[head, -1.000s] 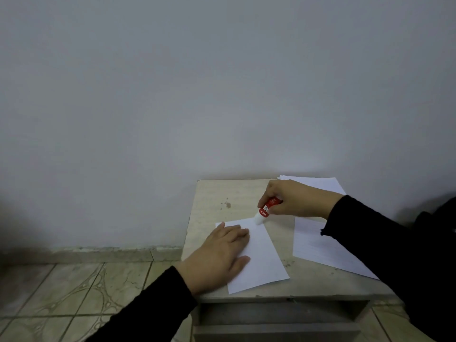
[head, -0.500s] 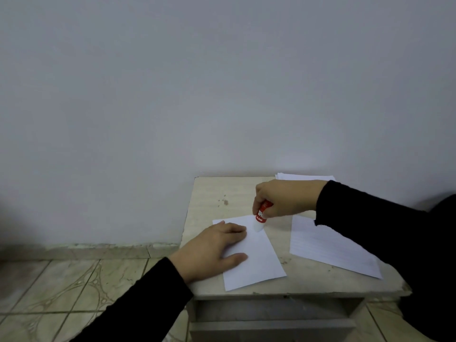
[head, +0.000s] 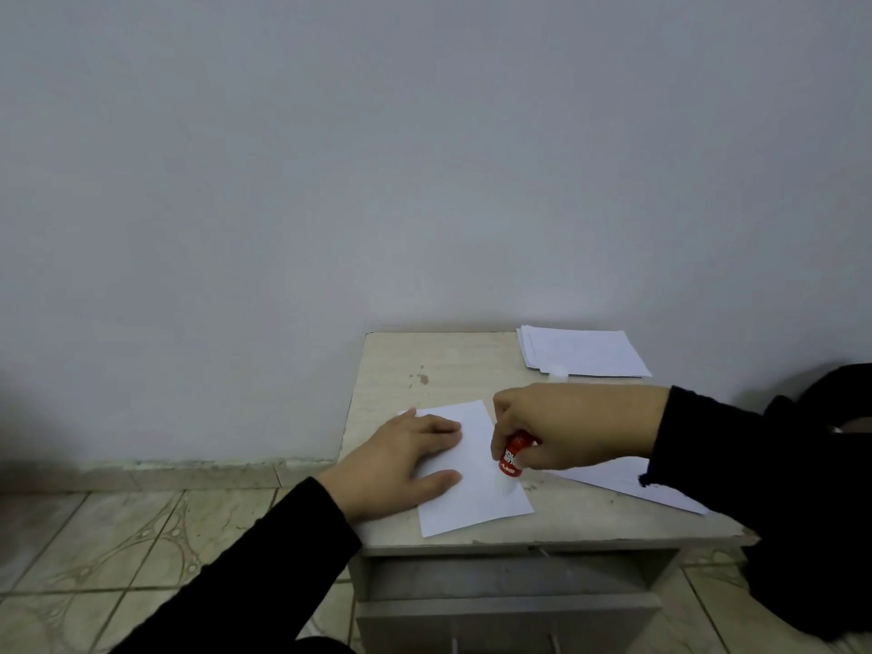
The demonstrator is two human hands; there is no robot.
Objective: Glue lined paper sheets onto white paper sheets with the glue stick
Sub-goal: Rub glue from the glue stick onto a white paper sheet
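Note:
A white paper sheet (head: 476,493) lies on the small beige table (head: 424,361). My left hand (head: 401,464) rests flat on the sheet's left side with straight fingers. My right hand (head: 566,427) grips a red glue stick (head: 514,453), its white tip pressed on the sheet near its right edge. A lined sheet (head: 627,483) lies to the right, partly under my right forearm. A stack of lined sheets (head: 585,354) sits at the table's back right corner.
A small white cap (head: 558,370) sits at the stack's front edge. The table stands against a plain wall. A drawer (head: 509,601) shows below the tabletop, and tiled floor (head: 118,549) lies to the left. A dark bag (head: 830,417) is at the right.
My right hand has drawn the glue stick from the sheet's far corner down its right side toward me. The stack at the back is now uncovered. My left hand stays on the sheet.

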